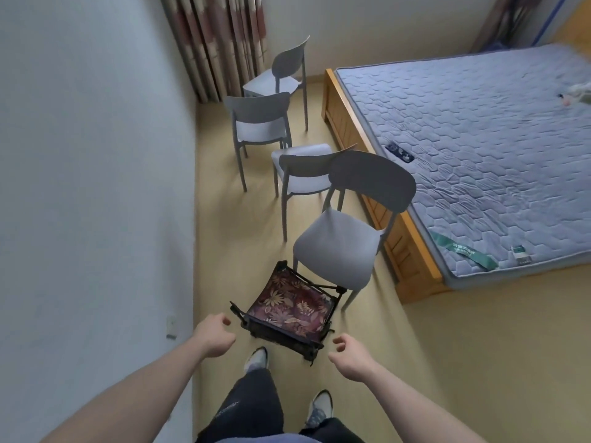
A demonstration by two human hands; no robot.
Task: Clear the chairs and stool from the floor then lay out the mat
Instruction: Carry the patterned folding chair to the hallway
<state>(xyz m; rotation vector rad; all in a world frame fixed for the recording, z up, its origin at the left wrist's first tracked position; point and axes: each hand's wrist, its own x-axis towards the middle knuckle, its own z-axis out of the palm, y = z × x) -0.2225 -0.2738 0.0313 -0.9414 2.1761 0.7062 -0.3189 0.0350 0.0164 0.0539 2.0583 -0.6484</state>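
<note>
Both hands, L (pixel 215 336) & R (pixel 349 353), reaching for folding stool (pixel 289 310), fingers loosely curled, grasping nothing. Risk: stool folding mid-lift, or knocking nearest grey chair (pixel 348 231), just beside it.

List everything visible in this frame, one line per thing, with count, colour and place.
chairs: four, grey, in a row on the floor between the wall and the bed
stool: one, dark frame with floral fabric seat, on the floor nearest the person
bed: one, wooden frame with bluish quilted mattress, right side
curtain: one, beige with red pattern, far corner
wall: one, pale, left side
floor: yellowish
shoes: two, light, below the stool
left hand: one, fingers loosely curled, holds nothing, near the stool's left edge
right hand: one, fingers loosely curled, holds nothing, near the stool's right corner
</note>
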